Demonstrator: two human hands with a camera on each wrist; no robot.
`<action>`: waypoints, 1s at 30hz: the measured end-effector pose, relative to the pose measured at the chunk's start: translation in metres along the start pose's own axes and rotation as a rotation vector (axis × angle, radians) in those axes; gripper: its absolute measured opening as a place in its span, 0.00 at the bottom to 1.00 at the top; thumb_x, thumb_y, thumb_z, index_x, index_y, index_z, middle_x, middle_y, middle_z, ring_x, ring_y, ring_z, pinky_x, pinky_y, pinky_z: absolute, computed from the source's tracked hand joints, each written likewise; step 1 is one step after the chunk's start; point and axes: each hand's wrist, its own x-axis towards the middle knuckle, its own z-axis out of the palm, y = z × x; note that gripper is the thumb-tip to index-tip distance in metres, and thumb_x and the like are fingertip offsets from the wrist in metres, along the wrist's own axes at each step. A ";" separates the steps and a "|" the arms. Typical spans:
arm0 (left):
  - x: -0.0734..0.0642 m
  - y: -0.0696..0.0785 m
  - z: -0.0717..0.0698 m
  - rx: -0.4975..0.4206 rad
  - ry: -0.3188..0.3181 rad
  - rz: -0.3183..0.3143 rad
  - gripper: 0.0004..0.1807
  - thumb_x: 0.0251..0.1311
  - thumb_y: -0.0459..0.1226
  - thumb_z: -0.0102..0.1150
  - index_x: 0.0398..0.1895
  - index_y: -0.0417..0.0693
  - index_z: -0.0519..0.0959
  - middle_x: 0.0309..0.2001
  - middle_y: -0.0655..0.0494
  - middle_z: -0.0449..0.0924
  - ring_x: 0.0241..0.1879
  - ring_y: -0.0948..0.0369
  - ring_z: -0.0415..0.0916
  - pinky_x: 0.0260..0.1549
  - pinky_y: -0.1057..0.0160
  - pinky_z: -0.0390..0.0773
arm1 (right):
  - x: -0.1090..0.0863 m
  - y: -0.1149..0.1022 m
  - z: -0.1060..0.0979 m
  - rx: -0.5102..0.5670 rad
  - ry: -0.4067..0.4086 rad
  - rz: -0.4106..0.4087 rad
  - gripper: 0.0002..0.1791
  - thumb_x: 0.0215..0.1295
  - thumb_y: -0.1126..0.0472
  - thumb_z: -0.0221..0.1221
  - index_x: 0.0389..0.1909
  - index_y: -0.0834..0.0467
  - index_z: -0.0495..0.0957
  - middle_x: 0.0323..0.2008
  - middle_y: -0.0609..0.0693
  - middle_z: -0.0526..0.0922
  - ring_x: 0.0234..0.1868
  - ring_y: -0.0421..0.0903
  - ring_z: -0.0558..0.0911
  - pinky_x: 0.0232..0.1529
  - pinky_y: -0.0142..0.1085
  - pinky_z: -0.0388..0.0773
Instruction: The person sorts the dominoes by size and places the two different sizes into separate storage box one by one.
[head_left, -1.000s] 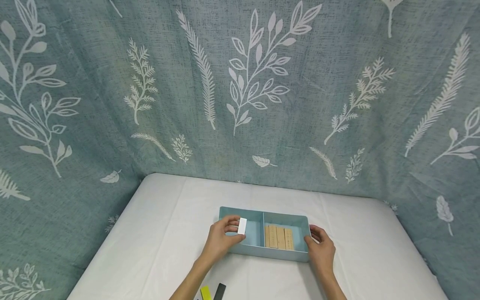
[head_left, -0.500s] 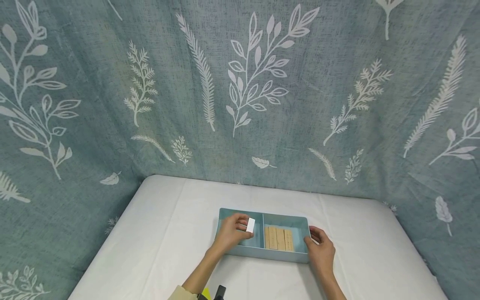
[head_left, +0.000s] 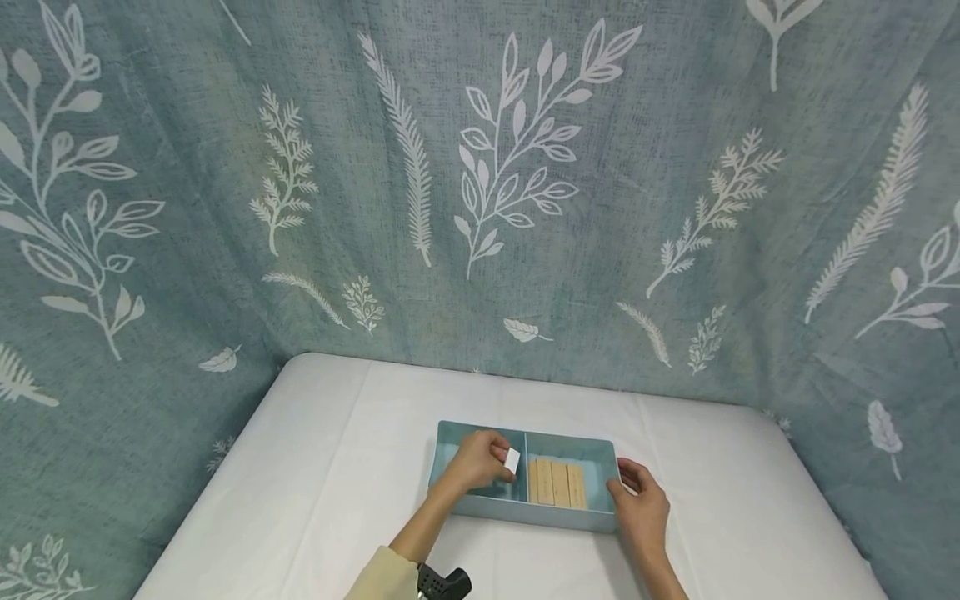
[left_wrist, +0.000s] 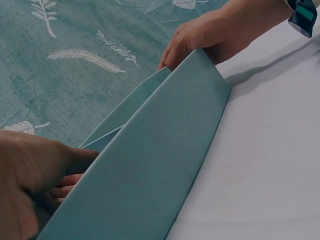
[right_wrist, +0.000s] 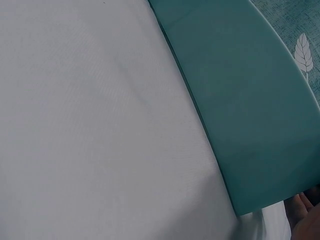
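In the head view, a pale blue box with a divider rests on the white-covered table. My left hand is in its left compartment, close to the divider. Thumb and fingers there pinch a small white block. The left wrist view has that hand partly behind the box's front wall, which hides the block. At the right end of the box, my right hand grips the end wall between thumb and fingers. Only a bit of this hand shows in the right wrist view.
Several light wooden blocks lie side by side in the right compartment. A leaf-patterned blue-green cloth hangs behind and beside the table. A dark wrist device shows at the bottom, by a beige sleeve.
My left hand has moved right and lower into the left compartment with the white block. The yellow and dark pieces at the bottom edge have gone from sight. My right hand keeps its place.
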 end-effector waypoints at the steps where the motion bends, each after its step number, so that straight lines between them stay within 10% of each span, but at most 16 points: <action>1: 0.001 -0.001 0.001 0.023 -0.007 -0.002 0.24 0.39 0.24 0.78 0.44 0.31 0.80 0.30 0.51 0.80 0.29 0.61 0.76 0.34 0.60 0.82 | 0.000 0.000 0.000 0.000 0.006 -0.002 0.23 0.59 0.71 0.56 0.58 0.70 0.73 0.54 0.70 0.78 0.56 0.66 0.78 0.55 0.56 0.77; 30: 0.005 0.002 0.028 0.532 0.021 0.096 0.21 0.35 0.31 0.80 0.35 0.33 0.83 0.25 0.49 0.82 0.22 0.61 0.76 0.21 0.66 0.79 | -0.002 -0.001 0.000 -0.001 0.001 0.000 0.23 0.60 0.72 0.56 0.58 0.70 0.73 0.54 0.70 0.78 0.56 0.66 0.78 0.55 0.57 0.77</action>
